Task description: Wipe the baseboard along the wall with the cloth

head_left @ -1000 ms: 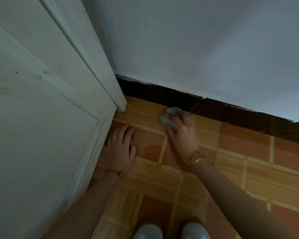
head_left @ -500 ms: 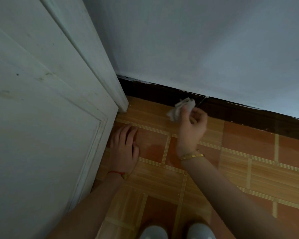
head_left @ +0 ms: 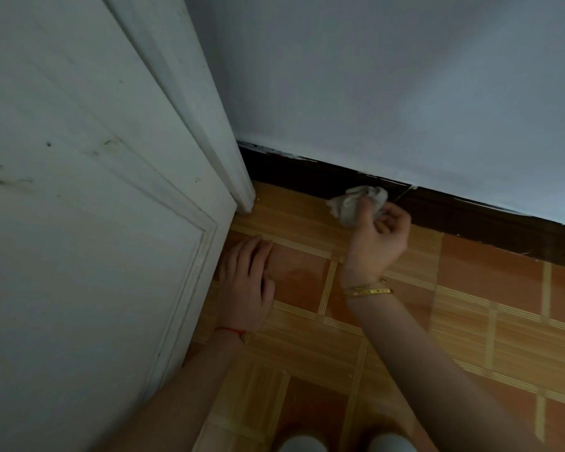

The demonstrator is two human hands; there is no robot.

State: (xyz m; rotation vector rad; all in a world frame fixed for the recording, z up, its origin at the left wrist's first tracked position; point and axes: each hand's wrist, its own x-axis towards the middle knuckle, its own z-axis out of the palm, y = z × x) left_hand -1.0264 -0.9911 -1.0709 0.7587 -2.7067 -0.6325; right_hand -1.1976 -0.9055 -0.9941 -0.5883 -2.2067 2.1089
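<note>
A dark brown baseboard [head_left: 490, 228] runs along the foot of the pale wall, from the door corner off to the right. My right hand [head_left: 377, 238] grips a crumpled white cloth [head_left: 349, 203] and holds it up against the baseboard, a little right of the corner. My left hand [head_left: 247, 285] lies flat on the tiled floor beside the door, fingers straight and pointing towards the wall.
A white panelled door [head_left: 79, 223] fills the left side, its edge ending near the corner. The floor [head_left: 503, 321] is orange and tan tile. The toes of two pale shoes [head_left: 349, 443] show at the bottom edge.
My right hand lifted the cloth off the floor and brought it up to the baseboard, turning the wrist. My left hand stayed flat on the floor.
</note>
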